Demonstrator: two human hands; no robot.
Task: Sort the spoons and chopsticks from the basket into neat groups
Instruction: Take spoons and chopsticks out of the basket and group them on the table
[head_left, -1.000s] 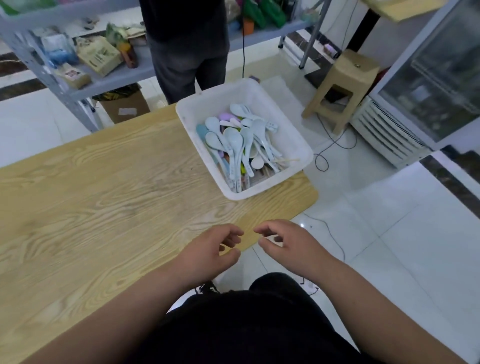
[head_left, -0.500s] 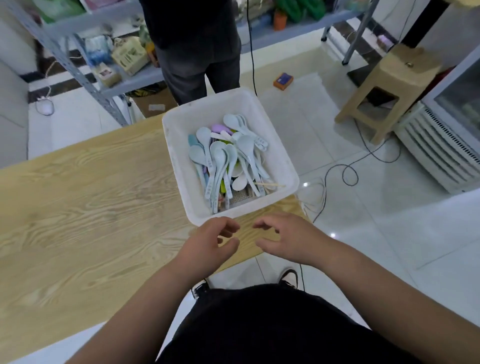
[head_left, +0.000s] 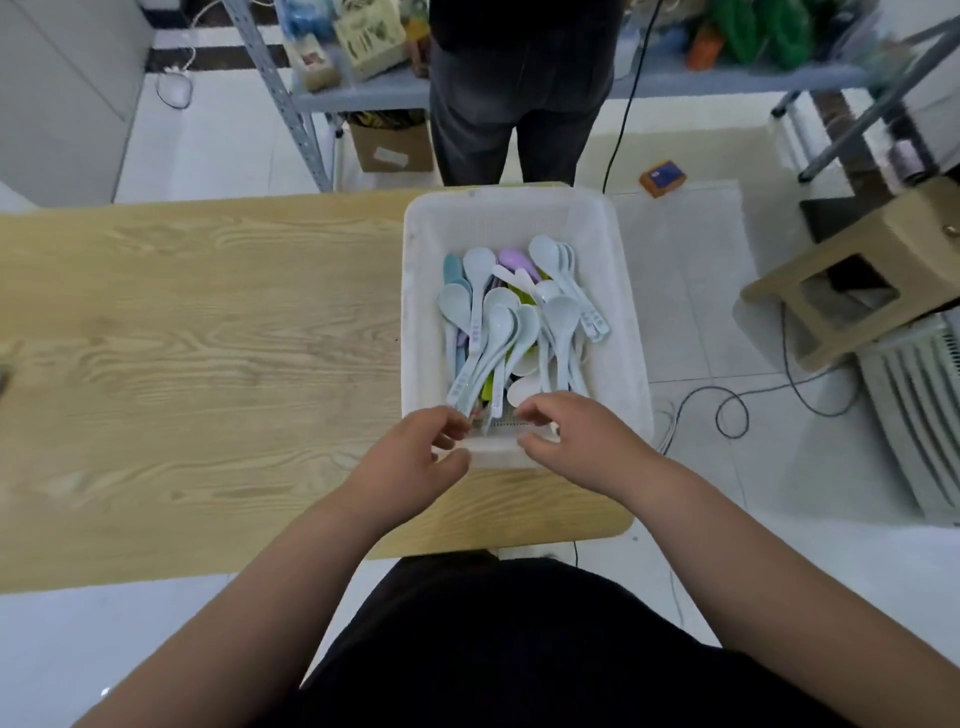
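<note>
Spoons (head_left: 498, 322) heaped in the white basket (head_left: 519, 205) at the right end of the table (head_left: 208, 338): bowls far, handles near, long axes running far-to-near toward both hands. Left hand (head_left: 410, 457) and right hand (head_left: 582, 441) side by side at the basket's near wall, fingers loosely curled, thumbs apart from fingertips, holding nothing. Handle ends just beyond the left fingertips, so probably the shorter reach from that side. Chopsticks not made out in the pile.
</note>
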